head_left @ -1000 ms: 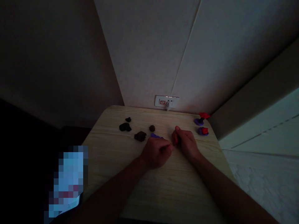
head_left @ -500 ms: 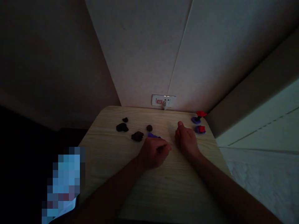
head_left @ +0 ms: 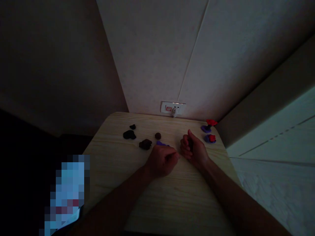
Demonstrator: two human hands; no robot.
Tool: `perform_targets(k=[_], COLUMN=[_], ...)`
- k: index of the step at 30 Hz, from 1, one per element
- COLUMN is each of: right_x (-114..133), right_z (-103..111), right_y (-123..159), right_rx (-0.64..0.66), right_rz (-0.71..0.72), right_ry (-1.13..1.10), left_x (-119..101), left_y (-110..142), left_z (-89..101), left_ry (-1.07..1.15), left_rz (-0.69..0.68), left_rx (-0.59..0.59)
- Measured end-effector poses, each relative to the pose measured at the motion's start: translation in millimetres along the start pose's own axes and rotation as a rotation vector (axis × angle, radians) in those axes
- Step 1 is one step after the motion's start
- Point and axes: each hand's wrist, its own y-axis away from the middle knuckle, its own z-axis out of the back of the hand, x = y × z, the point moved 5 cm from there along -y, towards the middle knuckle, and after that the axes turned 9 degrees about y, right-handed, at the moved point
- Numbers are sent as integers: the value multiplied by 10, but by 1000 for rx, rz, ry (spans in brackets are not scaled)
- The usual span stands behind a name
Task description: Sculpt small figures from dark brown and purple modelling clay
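My left hand is closed over the wooden table, thumb against curled fingers. Whatever it may hold is hidden. Just past its knuckles lies a purple clay-like piece, partly covered by the hand. To its right, my right hand has loosely curled fingers and a raised thumb; the hollow of the palm is dark, so I cannot make out its contents. A small brown ball and a larger brown lump lie left of the purple piece. The two hands are close together but apart.
Black lumps, one large and one small, lie at the table's far left. At far right stand a red-topped figure on a purple base and a red piece on purple. A wall socket holds a plug.
My right hand has turned and its fingers have loosened a little, so that its palm side shows more. My left hand stays nearly still. The view has shifted slightly.
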Motion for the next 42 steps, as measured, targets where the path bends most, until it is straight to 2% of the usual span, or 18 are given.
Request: perform_targets(k=[2, 9, 15, 18, 23, 32, 39, 42], right_x=[22, -17, -22, -51, -45, -1, -39, -63], right_z=[-10, -45, -41, -11, 18, 1, 38, 28], right_y=[14, 28, 30, 25, 25, 68, 114, 107], right_rx=[60, 146, 157, 112, 7, -13, -252, -295], right_rz=[-20, -28, -37, -88, -71, -10, -35, -54], right_ry=[-30, -150, -163, -115, -69, -129, -172, -113], left_x=[2, 28, -5, -17, 0, -13, -7, -10], left_y=[-2, -2, -11, -19, -17, -19, -16, -11], left_z=[1, -7, 5, 7, 6, 7, -9, -9], left_ry=[12, -4, 2, 3, 2, -10, -29, -39], left_rz=[1, 37, 35, 32, 38, 43, 50, 29], left_rx=[-3, 13, 12, 11, 8, 20, 34, 36])
